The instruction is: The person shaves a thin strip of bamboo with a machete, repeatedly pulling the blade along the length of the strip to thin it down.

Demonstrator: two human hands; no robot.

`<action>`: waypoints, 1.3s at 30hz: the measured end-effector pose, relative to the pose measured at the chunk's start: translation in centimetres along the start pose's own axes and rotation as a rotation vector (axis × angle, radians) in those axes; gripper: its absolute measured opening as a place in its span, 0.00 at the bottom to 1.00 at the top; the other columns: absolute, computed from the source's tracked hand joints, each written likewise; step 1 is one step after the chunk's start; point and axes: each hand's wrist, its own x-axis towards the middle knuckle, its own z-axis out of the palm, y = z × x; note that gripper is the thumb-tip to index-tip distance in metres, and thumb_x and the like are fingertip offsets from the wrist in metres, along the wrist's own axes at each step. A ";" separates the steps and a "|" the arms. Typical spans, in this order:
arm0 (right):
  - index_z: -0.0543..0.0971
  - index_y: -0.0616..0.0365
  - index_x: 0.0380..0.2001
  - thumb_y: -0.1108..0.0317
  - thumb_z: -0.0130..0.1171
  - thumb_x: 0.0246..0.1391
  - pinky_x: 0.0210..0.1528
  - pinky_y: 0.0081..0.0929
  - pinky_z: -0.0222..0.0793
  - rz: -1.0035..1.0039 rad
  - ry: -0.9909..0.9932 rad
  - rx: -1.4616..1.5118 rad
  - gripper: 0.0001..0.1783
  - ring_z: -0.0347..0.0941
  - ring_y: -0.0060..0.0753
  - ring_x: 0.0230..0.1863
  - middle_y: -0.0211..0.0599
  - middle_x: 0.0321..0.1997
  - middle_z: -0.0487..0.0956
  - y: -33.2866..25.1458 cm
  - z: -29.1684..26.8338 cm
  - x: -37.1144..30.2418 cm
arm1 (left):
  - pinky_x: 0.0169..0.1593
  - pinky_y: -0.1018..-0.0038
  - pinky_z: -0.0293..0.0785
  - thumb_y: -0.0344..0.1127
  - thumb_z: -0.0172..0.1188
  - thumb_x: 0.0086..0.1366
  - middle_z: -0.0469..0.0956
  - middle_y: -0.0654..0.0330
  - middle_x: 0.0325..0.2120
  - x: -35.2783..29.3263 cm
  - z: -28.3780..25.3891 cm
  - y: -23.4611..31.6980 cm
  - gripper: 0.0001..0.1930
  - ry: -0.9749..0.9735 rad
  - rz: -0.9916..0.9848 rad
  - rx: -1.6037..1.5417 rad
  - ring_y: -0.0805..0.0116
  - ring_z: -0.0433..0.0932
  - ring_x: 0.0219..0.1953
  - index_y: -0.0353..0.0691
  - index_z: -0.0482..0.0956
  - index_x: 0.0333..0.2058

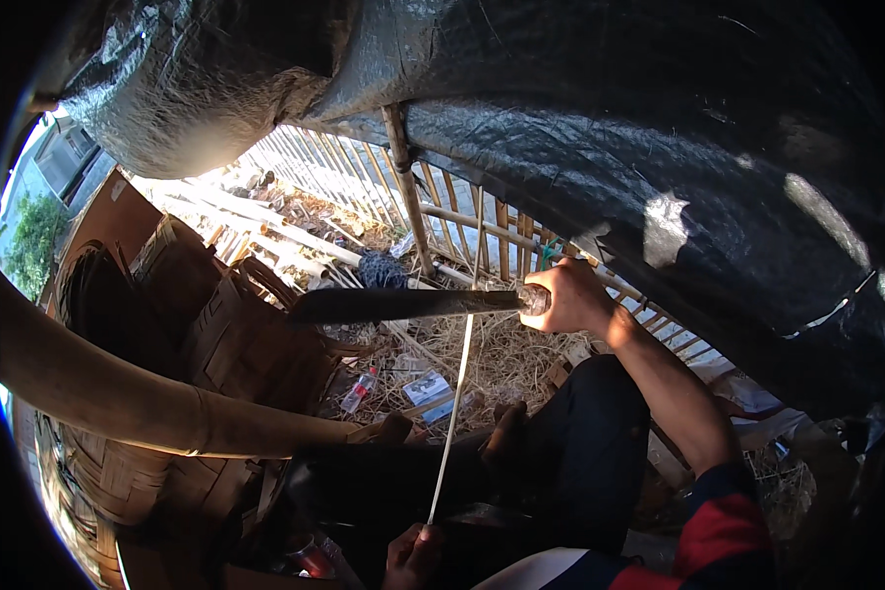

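Observation:
My right hand [572, 297] is closed around the handle of a machete. Its dark, broad blade [393, 305] points left, roughly level. A thin pale bamboo strip [450, 430] rises from my left hand [414, 559], whose fingers pinch its lower end near the bottom edge. The blade crosses in front of the strip's upper part; whether they touch, I cannot tell. Beyond the blade, the strip's far end runs up toward the fence.
A thick bamboo pole [157, 411] slants in from the left beside woven baskets [118, 472]. Straw and shavings [501, 369] cover the ground, with a plastic bottle [359, 390] among them. A bamboo fence [462, 221] stands ahead; a black plastic sheet [600, 118] hangs above and right.

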 end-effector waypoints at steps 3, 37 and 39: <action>0.80 0.56 0.22 0.52 0.64 0.37 0.31 0.38 0.73 -0.026 -0.039 -0.025 0.17 0.78 0.47 0.25 0.44 0.20 0.79 0.9 -0.1 -0.1 | 0.16 0.85 0.47 0.49 0.51 0.70 0.58 0.77 0.13 0.1 -0.1 -0.3 0.15 -0.029 0.011 -0.016 0.88 0.54 0.13 0.45 0.72 0.29; 0.69 0.57 0.30 0.66 0.61 0.55 0.13 0.18 0.55 0.382 -0.252 1.271 0.11 0.57 0.13 0.10 0.21 0.14 0.64 -2.8 -0.3 0.5 | 0.26 0.80 0.61 0.31 0.51 0.70 0.67 0.66 0.19 11.9 2.0 9.1 0.11 0.016 0.502 0.361 0.84 0.61 0.24 0.30 0.78 0.43; 0.70 0.56 0.31 0.67 0.61 0.55 0.12 0.18 0.53 0.339 -0.351 1.229 0.10 0.58 0.13 0.11 0.20 0.13 0.64 -3.2 -0.4 0.4 | 0.26 0.80 0.61 0.32 0.51 0.70 0.67 0.66 0.19 11.7 2.3 10.0 0.11 0.016 0.479 0.388 0.83 0.61 0.23 0.30 0.78 0.43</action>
